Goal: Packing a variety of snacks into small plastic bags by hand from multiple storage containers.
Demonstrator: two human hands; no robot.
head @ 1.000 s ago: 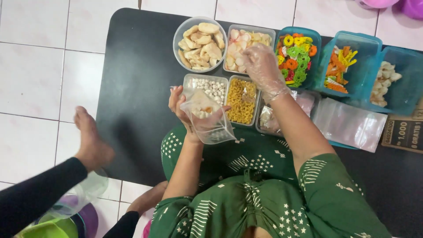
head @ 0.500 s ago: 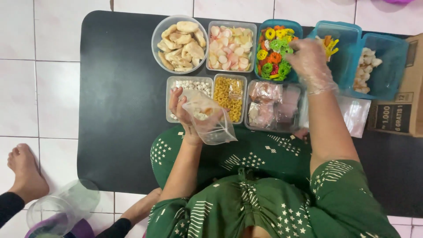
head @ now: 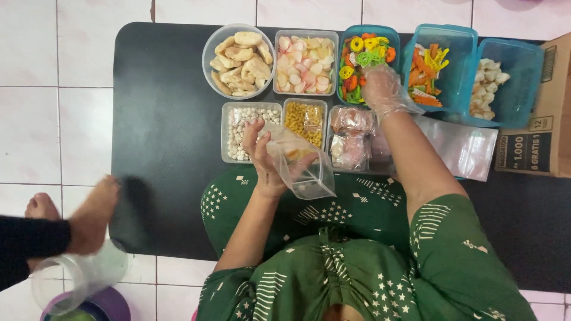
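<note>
Plastic bag (head: 300, 166), clear and holding a few pale snacks, sits in the left hand (head: 264, 157), whose fingers pinch its open mouth above the table's (head: 160, 119) near edge. Just behind lie a tub of white pellets (head: 244, 128) and a tub of yellow macaroni (head: 304, 120). Farther right, the gloved right hand (head: 383, 86) closes its fingertips on coloured ring crackers (head: 357, 56) in a blue tub.

Even, bright overhead light; soft shadows on the black mat (head: 166, 119); mild glare on white floor tiles (head: 53, 113) (motion blur at lower left).
</note>
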